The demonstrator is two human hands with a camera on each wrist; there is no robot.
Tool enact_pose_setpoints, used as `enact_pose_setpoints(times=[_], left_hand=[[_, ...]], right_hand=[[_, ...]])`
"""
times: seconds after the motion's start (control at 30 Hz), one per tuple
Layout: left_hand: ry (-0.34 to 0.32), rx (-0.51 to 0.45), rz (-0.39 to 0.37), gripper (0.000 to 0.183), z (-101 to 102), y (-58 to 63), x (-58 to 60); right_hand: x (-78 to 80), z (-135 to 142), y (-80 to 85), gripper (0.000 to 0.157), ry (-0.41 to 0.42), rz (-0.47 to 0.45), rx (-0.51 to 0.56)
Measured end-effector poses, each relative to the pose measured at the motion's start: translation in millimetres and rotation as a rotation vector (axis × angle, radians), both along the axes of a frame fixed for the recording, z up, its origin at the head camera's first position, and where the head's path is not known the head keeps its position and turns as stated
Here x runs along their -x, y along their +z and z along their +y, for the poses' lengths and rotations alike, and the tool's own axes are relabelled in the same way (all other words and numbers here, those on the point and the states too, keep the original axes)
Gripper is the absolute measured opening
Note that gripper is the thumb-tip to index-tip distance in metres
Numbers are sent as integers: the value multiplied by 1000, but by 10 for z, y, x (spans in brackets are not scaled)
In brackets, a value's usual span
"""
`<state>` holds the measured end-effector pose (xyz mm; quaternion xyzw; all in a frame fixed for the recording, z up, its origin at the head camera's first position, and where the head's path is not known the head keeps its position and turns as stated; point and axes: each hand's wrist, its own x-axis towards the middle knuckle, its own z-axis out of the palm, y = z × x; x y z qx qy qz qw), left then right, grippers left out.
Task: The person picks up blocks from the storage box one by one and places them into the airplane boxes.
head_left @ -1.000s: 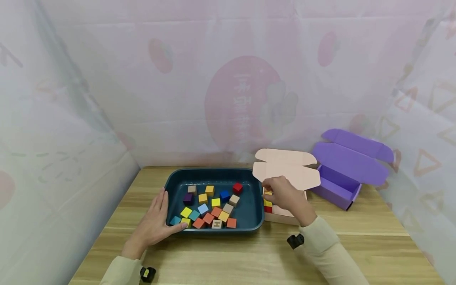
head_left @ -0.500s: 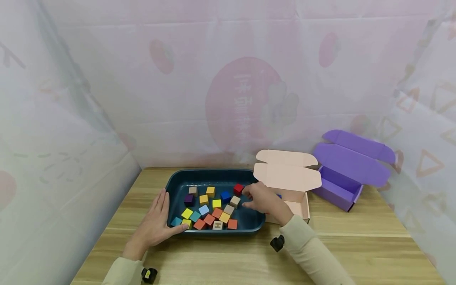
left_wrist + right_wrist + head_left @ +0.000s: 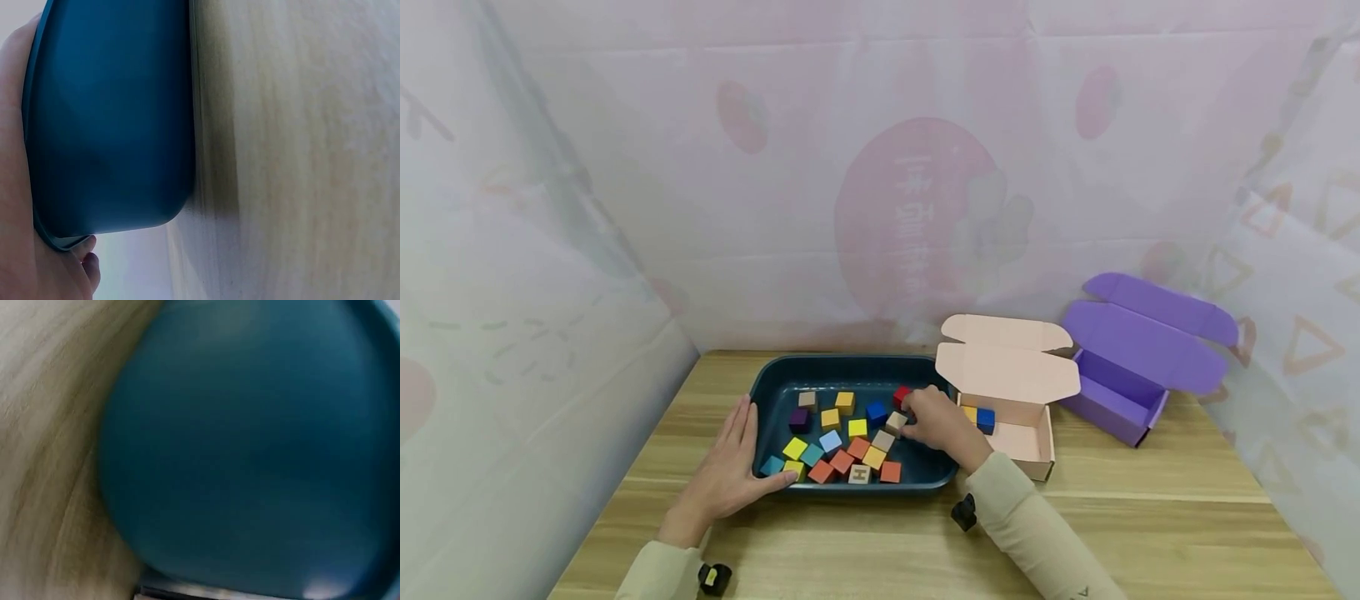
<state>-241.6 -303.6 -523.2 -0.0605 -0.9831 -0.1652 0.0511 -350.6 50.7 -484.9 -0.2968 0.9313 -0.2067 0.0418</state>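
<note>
A dark teal tray (image 3: 850, 487) stands on the table with several coloured wooden cubes in it. My left hand (image 3: 721, 467) rests against its left end, fingers laid straight along the rim and thumb over the front corner. The left wrist view shows that hand (image 3: 15, 187) along the tray's rim. Over the tray's right end, my right hand (image 3: 942, 423) reaches in, thumb and fingers apart. Its fingertips are right at a red cube (image 3: 901, 395), the thumb beside a plain wood cube (image 3: 896, 422). The right wrist view holds only the tray's outer wall (image 3: 250, 456) and tabletop.
Right of the tray, an open pale peach box (image 3: 1033, 437) holds a blue cube (image 3: 986, 422) and a yellow cube (image 3: 970, 414); my right hand partly covers its left side. Behind it to the right stands an open purple box (image 3: 1108, 400). Printed cloth (image 3: 775, 250) hangs around the table.
My right hand has left the peach box and moved left over the tray to the red cube, uncovering the cubes in the box. My left hand has stayed on the tray.
</note>
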Motion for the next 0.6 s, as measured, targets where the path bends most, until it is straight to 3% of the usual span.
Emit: enact_pose_setpoints(times=[0.23,0.6], left_hand=[[-2,2,14,134,8,-11,-9],[-8,-5,9,133,7,13,-8]], right_hand=[[-11,-63,-66,13,-32,-61,18],[-30,13,5,18,-8,-2,42]])
